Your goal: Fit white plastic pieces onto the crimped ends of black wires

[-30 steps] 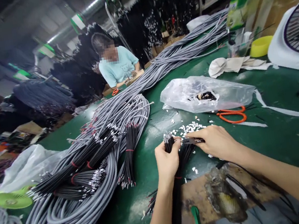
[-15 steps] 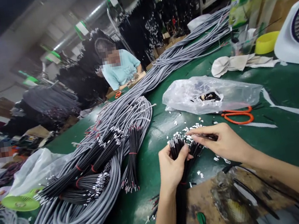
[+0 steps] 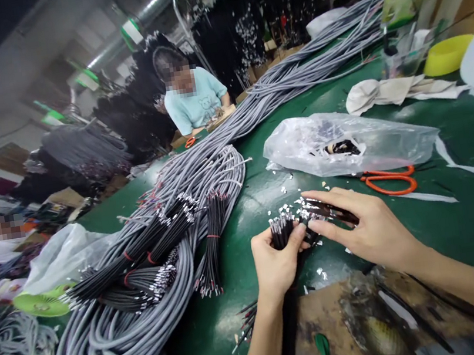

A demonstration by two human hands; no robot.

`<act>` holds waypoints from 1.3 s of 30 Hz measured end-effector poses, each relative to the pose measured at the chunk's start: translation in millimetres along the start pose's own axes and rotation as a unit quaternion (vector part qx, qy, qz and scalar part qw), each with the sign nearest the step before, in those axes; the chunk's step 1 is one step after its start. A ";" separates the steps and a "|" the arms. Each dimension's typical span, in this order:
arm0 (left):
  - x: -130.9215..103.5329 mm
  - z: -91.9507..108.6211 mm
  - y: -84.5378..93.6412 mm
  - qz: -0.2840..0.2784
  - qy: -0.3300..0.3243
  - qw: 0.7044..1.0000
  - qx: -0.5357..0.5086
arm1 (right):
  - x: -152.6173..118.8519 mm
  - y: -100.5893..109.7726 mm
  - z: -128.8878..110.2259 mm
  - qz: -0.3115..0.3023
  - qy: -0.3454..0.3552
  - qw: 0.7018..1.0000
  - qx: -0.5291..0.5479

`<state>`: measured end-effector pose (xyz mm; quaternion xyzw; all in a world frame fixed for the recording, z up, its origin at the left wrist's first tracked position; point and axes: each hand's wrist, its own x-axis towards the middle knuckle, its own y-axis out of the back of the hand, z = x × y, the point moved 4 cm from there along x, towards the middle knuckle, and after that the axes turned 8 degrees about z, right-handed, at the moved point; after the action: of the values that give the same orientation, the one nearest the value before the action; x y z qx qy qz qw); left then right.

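My left hand [image 3: 276, 260] is wrapped round a bundle of black wires [image 3: 281, 231] whose silvery tips point up. Just right of it, my right hand [image 3: 360, 224] grips a dark, shiny tool [image 3: 333, 210] between thumb and fingers; its exact shape is hard to make out. The tool's end is close to the wire tips. Small silvery scraps [image 3: 321, 273] lie scattered on the green table [image 3: 232, 326] around both hands. Below them sits a worn wooden board [image 3: 324, 313] with a green-handled item [image 3: 323, 351] on it.
Coiled grey cables [image 3: 121, 331] and tied black wire bundles [image 3: 213, 240] fill the left. Orange-handled scissors [image 3: 391, 181] lie beside a clear plastic bag [image 3: 347, 140]. Behind stand a yellow bowl [image 3: 448, 55] and a white cloth [image 3: 402, 90]. A person in light blue [image 3: 196, 97] sits across the table.
My right hand has opened wider around the tool, which now shows more of its length. The view has shifted slightly, and the person across has raised their head a little.
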<state>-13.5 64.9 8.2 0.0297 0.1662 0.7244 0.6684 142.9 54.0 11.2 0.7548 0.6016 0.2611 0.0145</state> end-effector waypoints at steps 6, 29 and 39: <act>0.9 -3.6 8.3 0.088 -0.030 0.995 0.027 | -6.1 -3.3 4.8 -0.004 0.018 0.999 -0.039; -5.2 2.3 -4.0 -0.138 0.016 0.985 -0.099 | 3.7 2.7 0.3 -0.035 0.031 0.995 0.091; -7.7 1.7 -8.1 -0.143 0.026 0.988 -0.056 | 3.5 0.4 -2.9 -0.064 0.029 0.995 0.075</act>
<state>-4.5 58.1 8.9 -0.0505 0.1449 0.6302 0.7611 142.5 56.2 15.1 0.7057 0.6668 0.2356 -0.0434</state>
